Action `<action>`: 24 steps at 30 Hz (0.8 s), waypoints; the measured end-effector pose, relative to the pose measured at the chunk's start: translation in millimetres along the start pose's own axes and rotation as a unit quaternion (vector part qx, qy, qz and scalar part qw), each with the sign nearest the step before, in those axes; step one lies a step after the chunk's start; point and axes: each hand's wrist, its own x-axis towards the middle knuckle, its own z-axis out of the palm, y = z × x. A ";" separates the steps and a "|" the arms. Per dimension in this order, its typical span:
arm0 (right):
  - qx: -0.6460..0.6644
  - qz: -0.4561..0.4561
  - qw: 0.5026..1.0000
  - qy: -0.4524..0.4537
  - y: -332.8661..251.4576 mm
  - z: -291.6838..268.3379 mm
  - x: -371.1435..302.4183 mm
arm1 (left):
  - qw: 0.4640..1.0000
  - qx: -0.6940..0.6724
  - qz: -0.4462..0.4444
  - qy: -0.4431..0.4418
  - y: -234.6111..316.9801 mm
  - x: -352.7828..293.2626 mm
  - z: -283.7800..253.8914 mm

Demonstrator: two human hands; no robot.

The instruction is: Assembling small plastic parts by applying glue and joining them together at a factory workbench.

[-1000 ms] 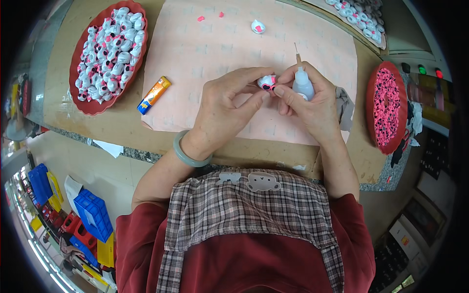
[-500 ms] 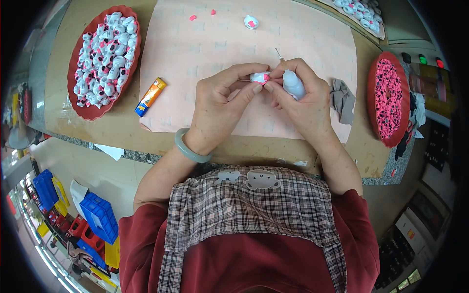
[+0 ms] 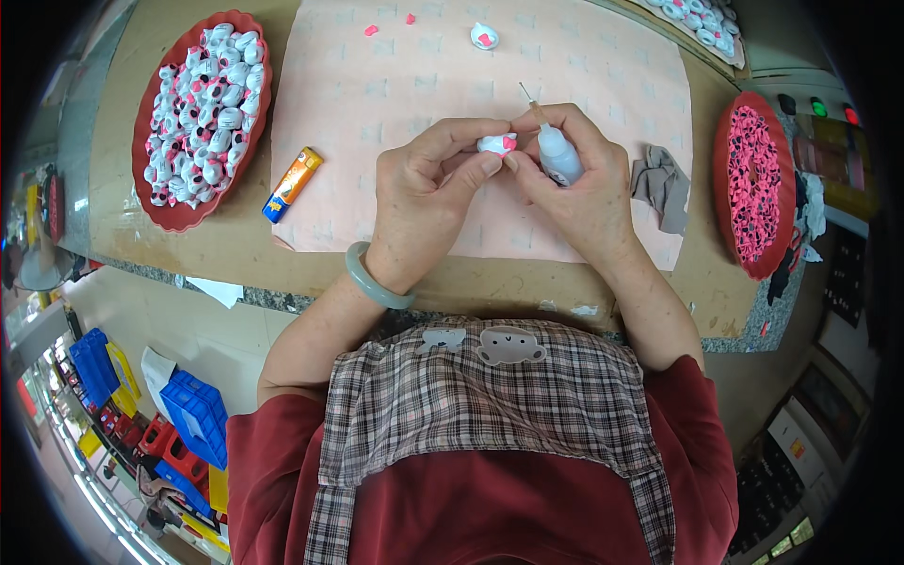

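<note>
**Small white-and-pink piece, held between both hands over the pink mat**

While the left hand (image 3: 428, 184) pinches the small white-and-pink piece (image 3: 496, 144) between thumb and fingertips, the right hand (image 3: 574, 184) meets it from the right, its fingertips touching the same piece. The piece sits between the two hands, above the middle of the pink mat (image 3: 377, 104), clear of the worktop (image 3: 169, 250).

- Right hand: closed around a small squeeze bottle (image 3: 559, 155) with a needle tip; the bottle's long axis runs far-left to near-right, tip pointing away, past the piece rather than at it.
- Left hand: closed on the piece, a green bangle (image 3: 373, 279) at the wrist.
- Far left: red tray (image 3: 151, 202) heaped with like pieces.
- Right: red tray of pink bits (image 3: 723, 179); grey cloth (image 3: 662, 186) beside it.
- Left of the hands: an orange tube (image 3: 293, 184) lying at the mat's edge.
- Far: one finished piece (image 3: 484, 37) alone on the mat.
</note>
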 end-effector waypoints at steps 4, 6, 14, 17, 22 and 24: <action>0.011 0.013 1.000 -0.010 -0.4 1.3 -1.0 | 1.000 -0.017 -0.012 0.007 -1.1 -0.3 0.4; 0.020 0.020 1.000 -0.013 0.3 2.6 -1.6 | 1.000 -0.018 -0.018 0.007 -1.4 -0.3 -0.3; 0.078 0.015 0.997 -0.014 11.2 4.9 4.5 | 0.998 -0.058 -0.029 0.012 -1.3 4.5 -1.2; 0.084 0.040 0.994 -0.048 3.9 -0.9 8.7 | 0.989 -0.139 -0.057 -0.004 -3.8 6.5 -7.5; 0.166 0.133 0.971 -0.111 -7.0 -13.9 11.0 | 0.979 -0.182 -0.090 -0.015 -5.0 6.8 -11.3; 0.151 0.092 0.979 -0.103 -1.8 -11.1 9.5 | 0.976 -0.202 -0.084 -0.015 -5.2 7.1 -7.6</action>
